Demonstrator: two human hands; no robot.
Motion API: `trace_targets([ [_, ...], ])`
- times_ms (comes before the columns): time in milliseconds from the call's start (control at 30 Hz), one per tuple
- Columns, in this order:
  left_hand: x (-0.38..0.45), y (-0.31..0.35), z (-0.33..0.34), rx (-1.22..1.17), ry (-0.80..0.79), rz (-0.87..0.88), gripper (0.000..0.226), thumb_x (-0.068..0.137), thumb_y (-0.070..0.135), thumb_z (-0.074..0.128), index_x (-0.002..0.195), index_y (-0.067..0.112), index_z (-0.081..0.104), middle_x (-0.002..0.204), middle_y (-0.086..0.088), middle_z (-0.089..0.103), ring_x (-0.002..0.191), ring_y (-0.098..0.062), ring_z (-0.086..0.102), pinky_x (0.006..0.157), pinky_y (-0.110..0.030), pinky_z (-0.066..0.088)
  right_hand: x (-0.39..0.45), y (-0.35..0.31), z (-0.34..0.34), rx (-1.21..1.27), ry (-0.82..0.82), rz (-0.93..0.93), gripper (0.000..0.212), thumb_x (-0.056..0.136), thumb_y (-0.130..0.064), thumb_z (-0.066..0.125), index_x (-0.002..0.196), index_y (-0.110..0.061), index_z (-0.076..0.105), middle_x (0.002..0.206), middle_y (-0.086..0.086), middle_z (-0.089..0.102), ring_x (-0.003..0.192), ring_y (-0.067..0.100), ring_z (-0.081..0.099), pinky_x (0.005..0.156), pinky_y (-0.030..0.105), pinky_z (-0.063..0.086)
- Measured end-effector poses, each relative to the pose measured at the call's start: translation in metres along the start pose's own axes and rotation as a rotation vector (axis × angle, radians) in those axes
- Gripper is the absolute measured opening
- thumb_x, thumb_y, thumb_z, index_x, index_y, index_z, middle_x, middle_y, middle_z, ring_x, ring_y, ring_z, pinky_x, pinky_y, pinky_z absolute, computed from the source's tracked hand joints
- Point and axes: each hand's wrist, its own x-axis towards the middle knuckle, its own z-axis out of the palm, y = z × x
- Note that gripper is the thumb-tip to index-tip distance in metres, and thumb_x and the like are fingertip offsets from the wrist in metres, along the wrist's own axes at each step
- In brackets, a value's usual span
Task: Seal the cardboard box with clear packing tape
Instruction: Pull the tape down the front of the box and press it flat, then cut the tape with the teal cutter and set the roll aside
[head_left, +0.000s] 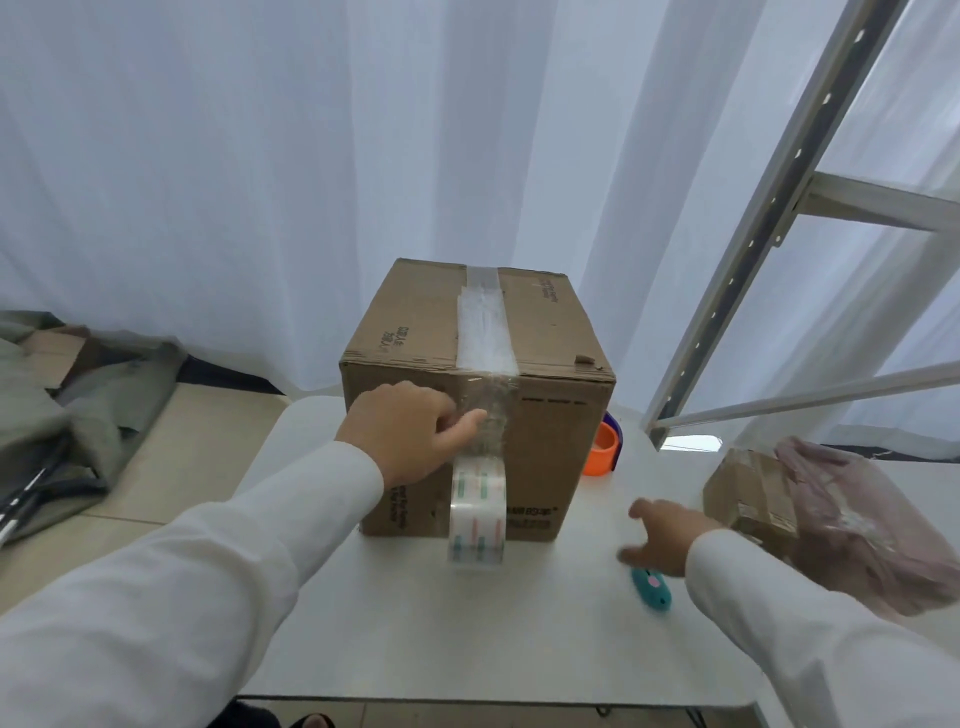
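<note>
Closed brown cardboard box (524, 332), upright, clear tape strip (485, 327) along top seam and down front; tape roll (477, 512) hanging there.

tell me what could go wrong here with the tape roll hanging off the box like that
The tape roll hangs from the strip with only the left hand pressing tape to the cardboard box; its weight may peel the strip. The right hand reaches over the teal cutter, so a blind grab could nick fingers.
</note>
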Motion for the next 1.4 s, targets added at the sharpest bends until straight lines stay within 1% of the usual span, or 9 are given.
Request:
trace_targets([
  [100, -0.003, -0.002, 0.011, -0.064, -0.433, -0.288, 0.072, 0.078, 0.076, 0.023, 0.056, 0.015, 0.056, 0.056, 0.003, 0.061, 0.054, -0.017, 0.059, 0.065, -0.025, 0.048, 0.009, 0.001, 0.025, -0.108, -0.148, 0.048, 0.062, 0.083, -0.035, 0.059, 0.136, -0.015, 0.033, 0.134, 0.008, 0.046, 0.118, 0.026, 0.051, 0.095, 0.031, 0.044],
  [167, -0.007, -0.003, 0.019, -0.318, -0.660, -0.410, 0.079, 0.074, 0.080, 0.027, 0.079, 0.014, 0.071, 0.073, 0.000, 0.074, 0.064, -0.015, 0.068, 0.077, -0.028, 0.052, 0.011, 0.000, 0.036, -0.158, -0.167, 0.055, 0.061, 0.083, -0.028, 0.057, 0.135, -0.011, 0.030, 0.136, 0.012, 0.040, 0.122, 0.030, 0.048, 0.095, 0.033, 0.042],
  [233, -0.009, -0.002, 0.024, -0.445, -0.746, -0.427, 0.073, 0.076, 0.076, 0.032, 0.087, 0.015, 0.071, 0.080, 0.001, 0.074, 0.062, -0.013, 0.065, 0.068, -0.025, 0.049, 0.010, -0.002, 0.042, -0.175, -0.152, 0.047, 0.061, 0.084, -0.017, 0.055, 0.136, -0.009, 0.024, 0.137, 0.014, 0.033, 0.123, 0.032, 0.046, 0.096, 0.035, 0.041],
  [333, -0.009, 0.002, 0.022, -0.496, -0.735, -0.423, 0.059, 0.080, 0.071, 0.036, 0.078, 0.021, 0.066, 0.074, 0.004, 0.070, 0.061, -0.012, 0.063, 0.057, -0.022, 0.042, 0.009, -0.002, 0.046, -0.199, -0.101, 0.010, 0.053, 0.084, -0.002, 0.050, 0.132, -0.006, 0.026, 0.134, 0.015, 0.032, 0.118, 0.032, 0.049, 0.093, 0.036, 0.043],
  [467, -0.008, 0.004, 0.022, -0.671, -0.732, -0.523, 0.052, 0.082, 0.065, 0.044, 0.087, 0.016, 0.065, 0.069, 0.002, 0.070, 0.060, -0.009, 0.065, 0.058, -0.021, 0.047, 0.003, -0.012, 0.037, -0.286, -0.152, -0.035, 0.056, 0.081, -0.011, 0.061, 0.129, -0.006, 0.033, 0.132, 0.014, 0.037, 0.115, 0.030, 0.052, 0.089, 0.034, 0.046],
  [600, -0.007, 0.009, 0.024, -0.930, -0.736, -0.658, 0.041, 0.084, 0.048, 0.057, 0.099, 0.011, 0.065, 0.083, -0.007, 0.073, 0.075, -0.018, 0.069, 0.075, -0.028, 0.057, -0.013, -0.025, 0.007, -0.218, -0.306, -0.110, 0.053, 0.079, -0.023, 0.068, 0.124, -0.011, 0.044, 0.127, 0.009, 0.055, 0.098, 0.021, 0.056, 0.089, 0.034, 0.048],
  [867, 0.001, 0.021, 0.017, -0.875, -0.806, -0.745, 0.023, 0.089, 0.034, 0.055, 0.089, 0.011, 0.060, 0.089, -0.012, 0.072, 0.077, -0.025, 0.070, 0.079, -0.039, 0.057, -0.046, -0.044, -0.040, 0.338, -0.043, -0.337, 0.031, 0.084, -0.025, 0.061, 0.110, -0.027, 0.045, 0.103, -0.004, 0.050, 0.095, 0.017, 0.052, 0.080, 0.026, 0.047],
  [1167, -0.001, 0.020, 0.023, -0.893, -0.825, -0.798, 0.028, 0.091, 0.036, 0.053, 0.096, 0.009, 0.058, 0.090, -0.011, 0.070, 0.079, -0.024, 0.069, 0.082, -0.038, 0.055, -0.046, -0.070, -0.050, 0.400, 0.090, -0.367, 0.037, 0.087, -0.024, 0.052, 0.122, -0.023, 0.039, 0.122, 0.009, 0.053, 0.105, 0.027, 0.057, 0.083, 0.040, 0.056],
  [1400, -0.010, 0.012, 0.030, -0.969, -0.766, -0.741, 0.031, 0.089, 0.043, 0.053, 0.093, 0.013, 0.060, 0.077, -0.006, 0.071, 0.068, -0.017, 0.069, 0.069, -0.031, 0.057, -0.051, -0.083, -0.053, 0.298, 0.244, -0.611, 0.027, 0.095, -0.027, 0.045, 0.121, -0.023, 0.045, 0.116, 0.001, 0.062, 0.099, 0.015, 0.061, 0.085, 0.030, 0.053],
])
